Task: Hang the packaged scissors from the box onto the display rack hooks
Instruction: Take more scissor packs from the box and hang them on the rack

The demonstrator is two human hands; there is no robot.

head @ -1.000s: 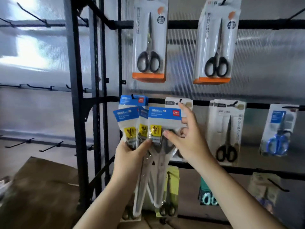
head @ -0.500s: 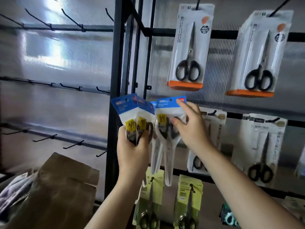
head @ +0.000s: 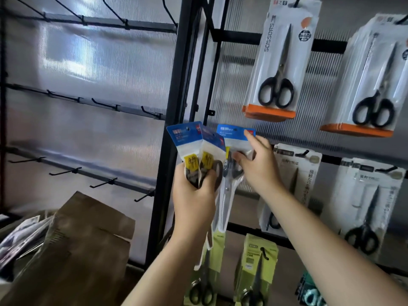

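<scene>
Display rack (head: 178, 85) of black metal across the whole view, split by an upright post into two bays. Right bay already part stocked: orange-based packs (head: 278, 69) on the top rail, white packs (head: 371, 208) on the middle one, green packs (head: 254, 257) lowest. Left bay bare of stock, with rows of empty hooks (head: 103, 104) on three rails. Low at the left, cardboard box (head: 88, 239), its inside hidden from here, with glossy sheets (head: 22, 235) just beside it.

In front of the post, left hand (head: 194, 202), fingers wrapped tight round the handle ends of two blue-topped packs (head: 189, 149), held upright and fanned. Just beside it, right hand (head: 258, 164), thumb and fingers pinching a third blue-topped pack (head: 231, 132) near its header, overlapping the other two and not on any hook yet.

Judged from this: well under way but unfinished. Three packs in hand yet to hang, probably on free hooks, and possibly more waiting in the box.
</scene>
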